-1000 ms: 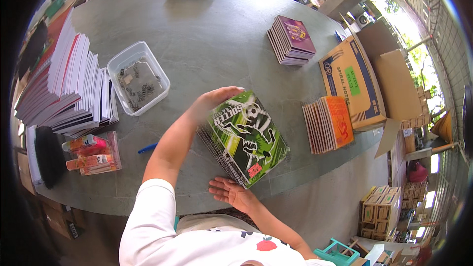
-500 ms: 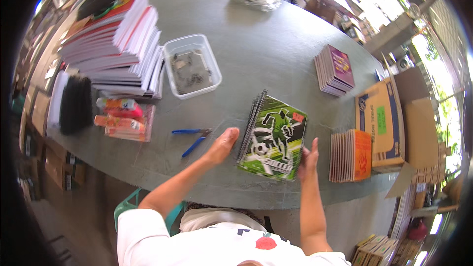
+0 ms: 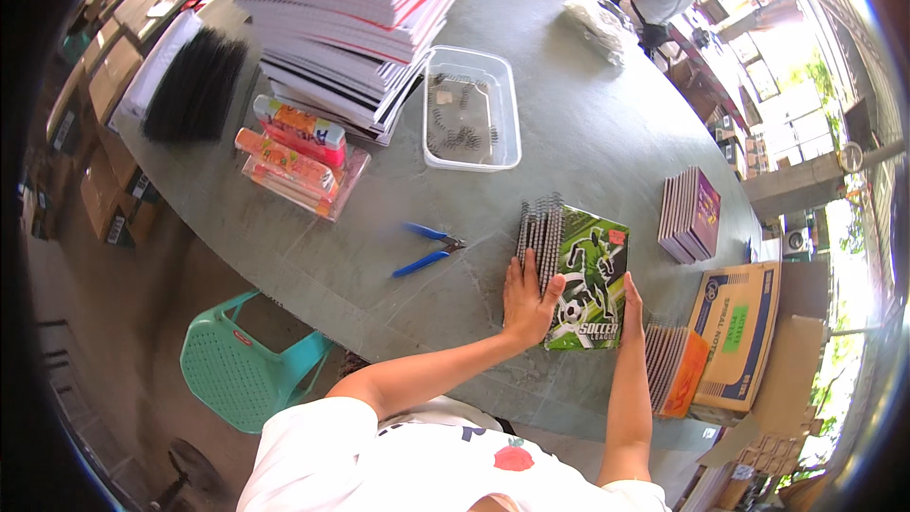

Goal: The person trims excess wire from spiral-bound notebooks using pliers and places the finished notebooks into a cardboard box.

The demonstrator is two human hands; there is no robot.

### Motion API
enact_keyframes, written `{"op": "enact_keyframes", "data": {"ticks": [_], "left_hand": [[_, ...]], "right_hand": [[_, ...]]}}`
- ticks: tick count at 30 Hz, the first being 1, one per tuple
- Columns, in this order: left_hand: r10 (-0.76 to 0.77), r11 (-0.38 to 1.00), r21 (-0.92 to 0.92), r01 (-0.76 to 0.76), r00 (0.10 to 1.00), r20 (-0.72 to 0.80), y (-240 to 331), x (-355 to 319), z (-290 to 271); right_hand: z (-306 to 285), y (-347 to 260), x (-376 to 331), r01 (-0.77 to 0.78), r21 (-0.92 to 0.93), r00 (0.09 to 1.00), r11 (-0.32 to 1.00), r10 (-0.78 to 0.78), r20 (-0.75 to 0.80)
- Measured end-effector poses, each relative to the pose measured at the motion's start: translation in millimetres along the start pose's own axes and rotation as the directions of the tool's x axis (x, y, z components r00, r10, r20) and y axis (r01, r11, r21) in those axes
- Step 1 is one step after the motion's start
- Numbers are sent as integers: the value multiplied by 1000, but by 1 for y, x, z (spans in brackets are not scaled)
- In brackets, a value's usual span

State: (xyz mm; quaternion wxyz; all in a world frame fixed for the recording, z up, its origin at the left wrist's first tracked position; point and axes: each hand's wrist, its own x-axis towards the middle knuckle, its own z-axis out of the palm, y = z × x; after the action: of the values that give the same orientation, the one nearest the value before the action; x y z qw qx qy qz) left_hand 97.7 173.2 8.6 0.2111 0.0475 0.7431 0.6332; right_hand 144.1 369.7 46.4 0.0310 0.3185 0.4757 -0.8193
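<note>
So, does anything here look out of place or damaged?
Nothing looks spilled or broken. Two small oddities: the spiral coils seem to poke past the far edge of the green notebooks, and the tall paper stack on the left is staggered, not flush.

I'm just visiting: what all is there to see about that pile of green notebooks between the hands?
The pile of green notebooks shows a glossy-looking cover in green, black and white, with a player, a ball and a small red patch. Several rows of dark, wire-like coils line its left side. It appears closed, resting on the grey table. The left hand lies against the coils; the right hand is flat along the opposite edge.
</note>
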Motion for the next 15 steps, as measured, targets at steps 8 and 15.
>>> {"op": "enact_keyframes", "data": {"ticks": [8,15], "left_hand": [[18,1000,24,-19,999,38,1,-36,5],[25,999,35,-31,988,155,-13,-53,-9]], "right_hand": [[-19,3,-24,-26,-13,993,1000,24,-118],[-28,27,-48,10,9,978,1000,-8,-209]]}}
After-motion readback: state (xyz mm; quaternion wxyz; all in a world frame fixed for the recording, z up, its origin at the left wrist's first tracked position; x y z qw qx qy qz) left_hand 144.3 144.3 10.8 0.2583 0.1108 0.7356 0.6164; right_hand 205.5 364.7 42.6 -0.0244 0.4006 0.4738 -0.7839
